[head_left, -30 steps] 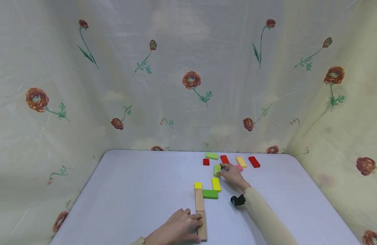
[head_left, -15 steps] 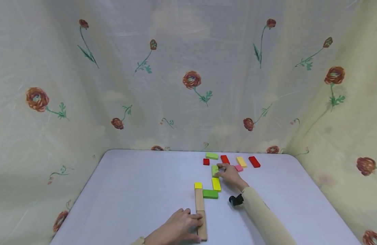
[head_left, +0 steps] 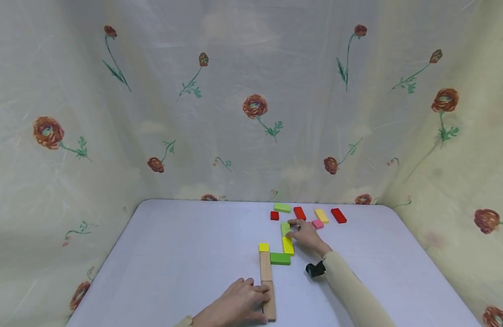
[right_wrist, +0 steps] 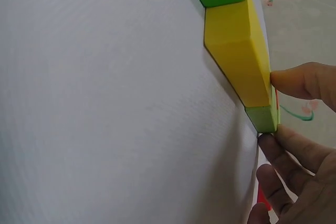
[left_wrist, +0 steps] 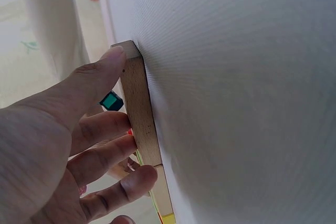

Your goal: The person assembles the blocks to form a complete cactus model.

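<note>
My left hand (head_left: 236,303) holds the nearer wooden block (head_left: 269,306). In the left wrist view the thumb lies at that block's near end, while bent fingers (left_wrist: 100,127) touch its upper face. My right hand (head_left: 309,236) pinches a light green block (head_left: 285,228) between thumb and index finger. That block lies end to end with a yellow block (head_left: 288,246), whose near end meets a green block (head_left: 280,259) set crosswise. The green block adjoins the farther wooden block (head_left: 265,267), capped by a small yellow cube-like block (head_left: 264,247).
Toward the back of the white table (head_left: 186,254) lie a light green block (head_left: 282,207), a small red block (head_left: 274,215), red blocks (head_left: 299,213) (head_left: 338,215), a pale yellow block (head_left: 321,215) and a pink block (head_left: 317,224). Flowered cloth (head_left: 218,136) encloses the table.
My right hand has slid the light green block left and toward me, against the far end of the yellow block. The left hand stays on the wooden block.
</note>
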Available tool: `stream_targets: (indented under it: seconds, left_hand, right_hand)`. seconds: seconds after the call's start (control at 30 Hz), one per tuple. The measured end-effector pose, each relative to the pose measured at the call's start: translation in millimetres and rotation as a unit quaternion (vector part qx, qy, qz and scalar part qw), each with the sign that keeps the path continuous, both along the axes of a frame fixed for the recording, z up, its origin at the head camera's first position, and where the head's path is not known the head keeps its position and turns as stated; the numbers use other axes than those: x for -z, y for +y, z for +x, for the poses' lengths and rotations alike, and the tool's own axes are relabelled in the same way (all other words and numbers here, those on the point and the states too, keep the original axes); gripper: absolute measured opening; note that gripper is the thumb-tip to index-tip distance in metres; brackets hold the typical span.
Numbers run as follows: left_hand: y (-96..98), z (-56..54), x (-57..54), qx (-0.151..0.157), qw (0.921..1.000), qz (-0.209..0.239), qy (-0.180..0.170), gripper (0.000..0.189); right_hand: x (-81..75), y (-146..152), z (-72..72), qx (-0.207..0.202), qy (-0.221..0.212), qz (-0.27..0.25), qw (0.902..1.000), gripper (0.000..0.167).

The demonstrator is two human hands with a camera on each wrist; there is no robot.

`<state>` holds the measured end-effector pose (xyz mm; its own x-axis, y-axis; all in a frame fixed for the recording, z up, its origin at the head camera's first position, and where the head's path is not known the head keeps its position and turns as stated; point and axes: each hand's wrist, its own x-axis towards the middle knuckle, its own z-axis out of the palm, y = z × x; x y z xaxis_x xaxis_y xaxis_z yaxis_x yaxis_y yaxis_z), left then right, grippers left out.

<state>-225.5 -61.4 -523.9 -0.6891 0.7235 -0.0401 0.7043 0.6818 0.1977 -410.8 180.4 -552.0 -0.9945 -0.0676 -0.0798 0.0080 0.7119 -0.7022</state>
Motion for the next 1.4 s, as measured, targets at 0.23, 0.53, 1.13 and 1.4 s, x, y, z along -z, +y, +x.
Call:
stream_targets:
  seconds: [0.23,0.53,1.13,1.4]
  left_hand:
    - [0.9,0.1,1.4,0.0,1.0,-0.001,0.008,0.052]
    - [1.3,0.1,-0.5,0.0,1.0,-0.006,0.005,0.052]
    - [1.8,-1.2,-1.4,-0.005,0.9999,-0.01,-0.01,0.054]
    - [2.2,-0.8,-1.6,-0.006,0.9999,-0.007,-0.011,0.053]
  right_hand:
    - [1.7,3.4,0.4,-0.009,0.002,-0.011,0.9999,0.052]
    - [-8.1,9.7,10.1,0.012,0.013,-0.107,0.9941,0.041]
    - [1.4,12.0,25.2,0.007,-0.012,-0.158,0.9873,0.041]
    - [1.7,6.2,29.6,0.006,-0.024,-0.152,0.9881,0.042]
